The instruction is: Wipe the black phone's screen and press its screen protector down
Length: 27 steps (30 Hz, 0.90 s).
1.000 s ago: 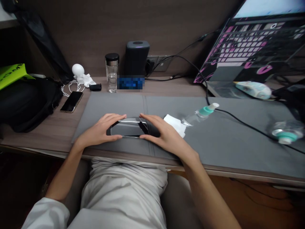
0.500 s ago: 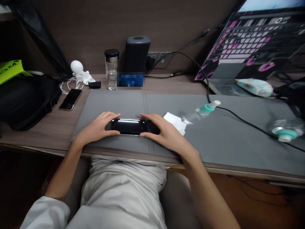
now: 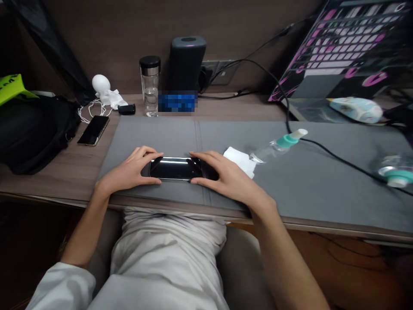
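A black phone (image 3: 176,168) lies flat and sideways on the grey desk mat (image 3: 309,181), close to the desk's front edge. My left hand (image 3: 129,171) grips its left end between thumb and fingers. My right hand (image 3: 226,177) grips its right end the same way, covering that end. A light reflection runs along the phone's far edge. A folded white cloth (image 3: 239,160) lies on the mat just right of my right hand.
A small spray bottle with a teal collar (image 3: 278,146) lies beyond the cloth, another (image 3: 394,170) at far right. A second phone (image 3: 93,130), glass bottle (image 3: 149,86), dark speaker (image 3: 187,64), black bag (image 3: 32,133), cable (image 3: 335,157) and raised laptop (image 3: 342,51) ring the mat.
The phone, tilted up between both hands a second ago, has come down flat on the mat. Both hands keep their hold on its ends. The camera has tipped slightly downward.
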Tool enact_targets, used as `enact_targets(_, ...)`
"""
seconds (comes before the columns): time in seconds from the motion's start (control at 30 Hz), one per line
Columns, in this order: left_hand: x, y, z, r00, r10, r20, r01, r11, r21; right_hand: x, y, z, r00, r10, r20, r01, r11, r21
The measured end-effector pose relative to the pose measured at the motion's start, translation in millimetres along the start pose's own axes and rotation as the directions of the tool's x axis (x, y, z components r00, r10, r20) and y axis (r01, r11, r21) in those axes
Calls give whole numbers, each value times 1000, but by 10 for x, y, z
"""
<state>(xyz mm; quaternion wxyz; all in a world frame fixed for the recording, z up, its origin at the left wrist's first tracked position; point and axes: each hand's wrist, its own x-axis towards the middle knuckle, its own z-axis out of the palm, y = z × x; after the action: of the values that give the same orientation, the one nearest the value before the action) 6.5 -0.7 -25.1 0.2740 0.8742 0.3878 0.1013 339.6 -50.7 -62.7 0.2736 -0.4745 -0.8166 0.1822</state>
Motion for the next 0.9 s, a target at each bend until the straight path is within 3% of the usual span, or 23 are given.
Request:
enact_targets(0.23, -30, -28, -63, 999, -41, -11, 42, 998, 36, -25, 17, 1, 1000, -9, 10, 9, 999, -40)
enact_targets(0.9, -3, -22, -77, 1000, -17, -2, 17, 998, 53, -54, 35, -38, 999, -48, -8, 48, 997, -67)
